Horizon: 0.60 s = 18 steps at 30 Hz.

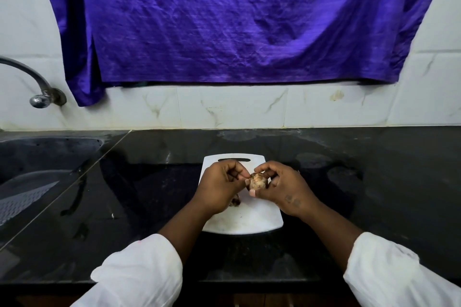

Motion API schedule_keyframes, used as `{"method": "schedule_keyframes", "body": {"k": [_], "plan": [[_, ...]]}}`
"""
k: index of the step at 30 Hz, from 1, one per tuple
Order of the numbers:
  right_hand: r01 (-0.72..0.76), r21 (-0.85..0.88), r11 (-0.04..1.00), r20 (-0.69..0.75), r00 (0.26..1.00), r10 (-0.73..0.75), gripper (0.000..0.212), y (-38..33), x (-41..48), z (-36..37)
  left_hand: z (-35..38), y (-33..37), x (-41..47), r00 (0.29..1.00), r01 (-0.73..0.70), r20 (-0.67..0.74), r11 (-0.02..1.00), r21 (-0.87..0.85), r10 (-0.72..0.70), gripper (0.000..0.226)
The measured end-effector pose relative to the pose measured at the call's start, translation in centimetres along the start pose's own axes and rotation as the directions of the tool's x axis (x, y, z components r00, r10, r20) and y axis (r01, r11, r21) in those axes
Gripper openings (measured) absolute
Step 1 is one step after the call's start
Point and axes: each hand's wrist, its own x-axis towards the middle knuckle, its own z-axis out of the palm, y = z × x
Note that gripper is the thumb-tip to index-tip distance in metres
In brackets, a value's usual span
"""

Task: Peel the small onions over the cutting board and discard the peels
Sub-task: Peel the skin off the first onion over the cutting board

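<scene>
Both hands work above the white cutting board [259, 219], which lies flat on the black worktop [374, 169] with its handle slot toward the wall. The right hand [282, 187] holds a small onion [258, 180] in the air over the middle of the board, its grip closed round the bulb with the thumb below and the fingers curled over the top. The left hand [220, 185] meets it from the side, its grip pinched together at the onion's near end, most likely on a flap of skin, though the piece itself is too small to make out. The onion looks pale brown and mottled, so it seems to carry at least part of its dry skin; I judge the peeling of this one to be under way rather than finished. Just under the left hand, at the board's left edge, lies a dark scrap [235, 202] that may be a shed peel or another onion; it is largely hidden and I cannot tell which. No pile of peeled onions, no bowl and no bin show anywhere, so how many are done or left cannot be read. Discarding the peels appears yet to be done.
</scene>
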Motion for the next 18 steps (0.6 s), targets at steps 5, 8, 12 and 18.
{"method": "schedule_keyframes", "body": {"k": [5,8,12,18], "plan": [[0.048,-0.128,0.991,-0.028,0.998,-0.052,0.047,-0.3,-0.4,-0.1,-0.2,0.2,-0.2,1.000,-0.014,-0.017,0.998,0.060,0.015,0.011],[0.083,-0.351,0.933,-0.053,0.993,-0.108,0.048,-0.8,-0.6,-0.3,-0.3,0.2,-0.6,0.999,-0.019,-0.037,0.994,0.109,0.024,0.014],[0.094,-0.462,0.882,-0.046,0.991,-0.130,0.051,-1.2,-0.6,-0.8,-0.8,0.3,-0.7,0.998,0.015,-0.066,0.972,0.233,0.001,0.014],[0.142,-0.423,0.895,0.022,0.989,-0.146,0.053,-1.6,-0.6,-0.3,-0.8,0.0,-0.5,0.994,-0.056,-0.065,0.909,0.412,0.091,0.028]]}}
